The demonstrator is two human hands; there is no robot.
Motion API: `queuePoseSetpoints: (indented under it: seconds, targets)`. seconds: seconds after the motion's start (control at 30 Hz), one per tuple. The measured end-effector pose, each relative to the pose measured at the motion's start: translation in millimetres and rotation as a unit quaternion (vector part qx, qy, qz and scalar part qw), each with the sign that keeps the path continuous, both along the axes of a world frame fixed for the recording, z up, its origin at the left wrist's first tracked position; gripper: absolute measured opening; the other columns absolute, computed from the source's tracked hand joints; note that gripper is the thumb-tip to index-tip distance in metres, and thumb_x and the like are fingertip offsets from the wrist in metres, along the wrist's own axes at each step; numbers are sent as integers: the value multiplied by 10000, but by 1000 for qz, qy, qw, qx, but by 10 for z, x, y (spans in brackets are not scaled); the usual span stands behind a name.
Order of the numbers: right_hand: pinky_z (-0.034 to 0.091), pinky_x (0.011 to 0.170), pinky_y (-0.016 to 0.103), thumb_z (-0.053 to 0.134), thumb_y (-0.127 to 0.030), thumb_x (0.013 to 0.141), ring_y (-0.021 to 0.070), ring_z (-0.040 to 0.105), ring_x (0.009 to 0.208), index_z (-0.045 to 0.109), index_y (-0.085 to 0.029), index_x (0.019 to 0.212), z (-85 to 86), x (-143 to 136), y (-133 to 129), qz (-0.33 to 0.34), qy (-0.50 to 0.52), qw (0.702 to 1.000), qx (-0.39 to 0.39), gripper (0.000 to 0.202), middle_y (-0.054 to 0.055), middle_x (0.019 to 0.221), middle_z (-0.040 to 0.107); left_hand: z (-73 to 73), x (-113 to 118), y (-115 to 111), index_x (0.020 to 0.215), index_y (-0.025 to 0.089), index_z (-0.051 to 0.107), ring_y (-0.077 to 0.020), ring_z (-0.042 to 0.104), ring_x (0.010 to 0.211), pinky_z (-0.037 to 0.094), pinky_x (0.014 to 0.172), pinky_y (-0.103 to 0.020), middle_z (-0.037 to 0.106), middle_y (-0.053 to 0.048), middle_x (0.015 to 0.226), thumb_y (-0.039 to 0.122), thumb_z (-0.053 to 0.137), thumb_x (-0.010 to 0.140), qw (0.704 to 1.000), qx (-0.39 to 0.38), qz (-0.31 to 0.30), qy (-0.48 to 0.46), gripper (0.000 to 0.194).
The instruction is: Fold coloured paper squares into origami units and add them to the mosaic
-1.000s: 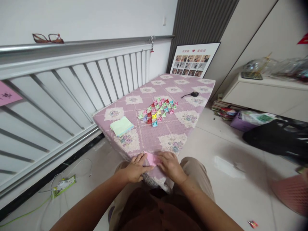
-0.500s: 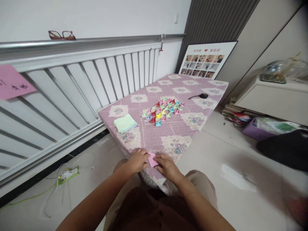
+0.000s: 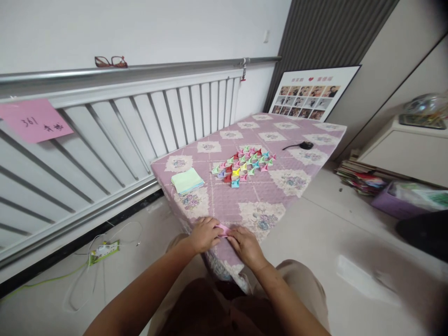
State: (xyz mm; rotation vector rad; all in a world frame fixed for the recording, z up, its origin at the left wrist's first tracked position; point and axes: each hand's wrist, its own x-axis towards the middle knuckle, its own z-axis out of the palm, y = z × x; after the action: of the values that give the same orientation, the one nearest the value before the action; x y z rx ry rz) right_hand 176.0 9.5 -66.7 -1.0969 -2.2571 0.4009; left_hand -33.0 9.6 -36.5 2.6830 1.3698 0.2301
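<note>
A small pink paper [image 3: 223, 230] lies at the near corner of the cloth-covered table [image 3: 224, 200], partly hidden by fingers. My left hand [image 3: 206, 234] grips its left end, fingers bent together. On its right end, the thumb and fingers of my right hand [image 3: 246, 245] are closed. Beyond my left hand sits a stack of light green paper squares [image 3: 187, 180], with blue edges beneath. Several small folded paper pieces [image 3: 243, 166] in red, pink, green, blue and yellow stand in rows at the middle of the table.
A black object with a cord [image 3: 306, 145] rests on the table's far right. A white radiator [image 3: 168, 116] runs along the left, with glasses [image 3: 111, 61] above it. A power strip [image 3: 104, 252] with cables is on the floor at left.
The pink paper, which showed as a small square, now shows as a narrower strip between my fingers. The whole view has shifted a little, so the table appears slightly further right and lower.
</note>
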Motion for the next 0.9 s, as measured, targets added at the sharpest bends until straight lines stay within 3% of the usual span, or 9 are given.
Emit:
queuePoseSetpoints:
  seconds: [0.1, 0.23, 0.37, 0.5, 0.63, 0.9]
  targets:
    - [439, 747, 325, 469, -298, 913, 195, 570, 794, 681, -209, 917, 73, -21, 39, -1, 21, 999, -29, 230, 68, 836, 644, -1, 65, 63, 956, 234, 680, -234, 466, 1090, 327, 955, -394, 599, -61, 1122, 265, 543, 872, 996, -34, 39, -77, 163]
    - [435, 724, 306, 485, -280, 859, 187, 572, 772, 667, -198, 857, 299, 12, 113, -24, 82, 990, -115, 199, 52, 805, 643, 171, 126, 158, 855, 174, 672, -200, 535, 951, 382, 876, -332, 645, -66, 985, 235, 492, 864, 963, -140, 76, -216, 190]
    - [391, 595, 255, 518, -367, 820, 147, 520, 647, 634, -186, 773, 582, 62, 136, -41, 148, 951, -269, 219, 1, 694, 598, 392, 111, 176, 839, 156, 643, -143, 540, 693, 389, 618, -243, 623, -7, 759, 296, 445, 865, 942, -202, 89, -253, 243]
    - [300, 511, 219, 578, -442, 770, 97, 401, 552, 588, -175, 711, 721, 65, 76, -56, 216, 909, -351, 274, -39, 609, 496, 470, 98, 136, 841, 150, 631, -118, 508, 638, 352, 562, -213, 598, 20, 732, 344, 479, 829, 906, -279, 111, -300, 247]
    - [255, 496, 213, 603, -484, 746, 79, 337, 523, 532, -176, 659, 728, 38, 5, -54, 251, 886, -386, 328, -61, 567, 424, 456, 143, 74, 795, 155, 626, -104, 450, 598, 311, 547, -208, 549, 35, 668, 368, 535, 783, 846, -332, 159, -386, 233]
    - [319, 530, 212, 652, -442, 721, 88, 411, 560, 591, -163, 660, 808, 22, -3, -37, 228, 893, -386, 291, -47, 592, 492, 530, 271, -5, 715, 155, 617, -92, 423, 556, 273, 513, -201, 524, 44, 603, 329, 611, 722, 804, -345, 188, -446, 175]
